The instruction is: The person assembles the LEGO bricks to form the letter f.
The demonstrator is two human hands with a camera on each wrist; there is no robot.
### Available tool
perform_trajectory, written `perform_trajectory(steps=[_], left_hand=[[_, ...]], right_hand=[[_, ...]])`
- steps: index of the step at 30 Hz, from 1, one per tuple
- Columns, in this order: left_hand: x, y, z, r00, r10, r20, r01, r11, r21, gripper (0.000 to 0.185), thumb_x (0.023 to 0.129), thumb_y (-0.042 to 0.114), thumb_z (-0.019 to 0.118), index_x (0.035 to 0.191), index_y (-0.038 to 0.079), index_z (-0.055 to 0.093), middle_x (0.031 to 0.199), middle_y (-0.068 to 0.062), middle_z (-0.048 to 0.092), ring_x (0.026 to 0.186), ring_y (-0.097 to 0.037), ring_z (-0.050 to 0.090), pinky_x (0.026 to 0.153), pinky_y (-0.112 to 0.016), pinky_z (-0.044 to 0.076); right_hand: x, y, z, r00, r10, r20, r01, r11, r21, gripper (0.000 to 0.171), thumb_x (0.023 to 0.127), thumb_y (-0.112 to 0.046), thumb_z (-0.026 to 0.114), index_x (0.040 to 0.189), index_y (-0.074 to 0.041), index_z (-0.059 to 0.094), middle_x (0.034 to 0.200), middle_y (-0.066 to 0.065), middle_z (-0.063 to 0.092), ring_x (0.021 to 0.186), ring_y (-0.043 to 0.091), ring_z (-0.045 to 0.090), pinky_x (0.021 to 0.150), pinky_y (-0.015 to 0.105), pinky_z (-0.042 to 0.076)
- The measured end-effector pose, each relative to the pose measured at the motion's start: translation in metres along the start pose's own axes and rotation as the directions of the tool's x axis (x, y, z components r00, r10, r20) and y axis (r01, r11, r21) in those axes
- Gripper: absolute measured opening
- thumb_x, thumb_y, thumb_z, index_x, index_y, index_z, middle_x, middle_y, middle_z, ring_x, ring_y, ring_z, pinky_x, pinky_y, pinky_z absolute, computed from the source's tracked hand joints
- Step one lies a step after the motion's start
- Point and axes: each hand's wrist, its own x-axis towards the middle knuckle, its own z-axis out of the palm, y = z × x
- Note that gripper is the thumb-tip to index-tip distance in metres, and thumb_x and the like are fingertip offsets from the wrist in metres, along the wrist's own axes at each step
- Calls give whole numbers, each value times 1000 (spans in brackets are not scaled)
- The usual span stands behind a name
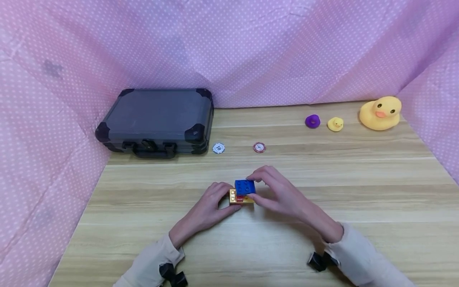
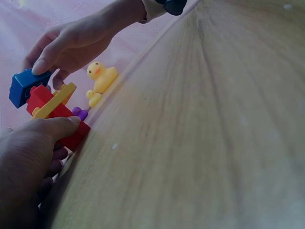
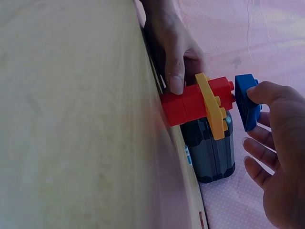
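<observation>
Near the front middle of the pale wooden table (image 1: pixel 322 187), a small stack of plastic building bricks stands upright: red bricks (image 3: pixel 190 102) at the bottom, a flat yellow plate brick (image 3: pixel 212 107) across them, and another red brick above that. The left hand (image 1: pixel 211 207) steadies the stack from its left side, thumb (image 3: pixel 175 76) curled against the lower red bricks and fingers bent round the far side. The right hand (image 1: pixel 279 191) pinches a blue square studded brick (image 1: pixel 245 186) between thumb and curled fingers, holding it at the very top of the stack; the wrist views show it slightly askew and apart from the top red brick's studs.

Behind, a dark grey hard case with metal corners (image 1: pixel 157 119) lies at the back left. A white poker chip (image 1: pixel 218 148) and a red poker chip (image 1: pixel 259 147) lie just in front of it. Far right sit a purple toy (image 1: pixel 312 121), a small yellow rubber duck (image 1: pixel 335 124) and a large yellow rubber duck (image 1: pixel 381 113). Pink dotted cloth (image 1: pixel 251 48) walls the table.
</observation>
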Motion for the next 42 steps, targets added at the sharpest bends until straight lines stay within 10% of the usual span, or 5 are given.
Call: perform_trajectory(steps=[30,42], left_hand=[[0,-1,0,1000,27,-9,-27,1000,1,37,95,35,78,125,18,67,122,6,64,113,-13,52,96,-42,48],[0,-1,0,999,35,-20,-35,999,1,36,93,31,80,124,17,68,122,6,64,113,-12,53,96,-40,49]], right_hand=[[-7,1,2,999,-37,19,38,999,-21,42,104,-40,64,134,-10,66,125,3,61,114,16,58,95,31,52],[-2,2,1,986,-162,49,168,969,-179,42,107,-33,59,134,-2,66,118,9,62,105,21,60,82,32,56]])
